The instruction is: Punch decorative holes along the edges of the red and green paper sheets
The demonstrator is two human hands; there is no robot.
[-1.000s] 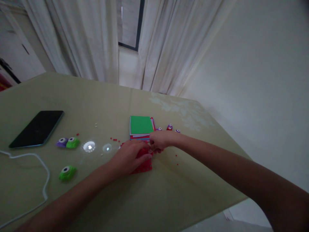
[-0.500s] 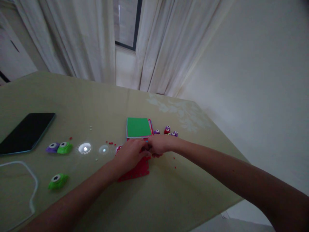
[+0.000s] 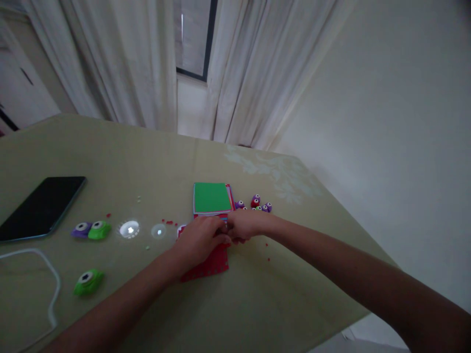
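Note:
My left hand [image 3: 202, 240] lies over a red sheet of paper [image 3: 209, 265], its fingers bent and closed on the sheet near the right edge. A row of small marks, like punched holes, runs along the sheet's lower border. Right against its fingertips is my right hand [image 3: 243, 225], curled closed; whatever it grips is hidden. Just beyond both hands sits a stack of coloured paper with a green sheet [image 3: 211, 197] on top. Several small craft punches with eye-like faces, purple and red [image 3: 255, 200], cluster behind my right hand.
On the left are a green punch [image 3: 88, 283], a purple punch [image 3: 81, 229] beside another green one [image 3: 99, 230], a dark tablet [image 3: 46, 208] and a white cable [image 3: 55, 289]. Red paper bits [image 3: 169, 222] are scattered about. Two bright round light spots show on the tablecloth [image 3: 158, 162].
The whole view has shifted slightly, so things on the table sit a little lower. Both hands stay together at the red sheet, with only a small shift in the fingers.

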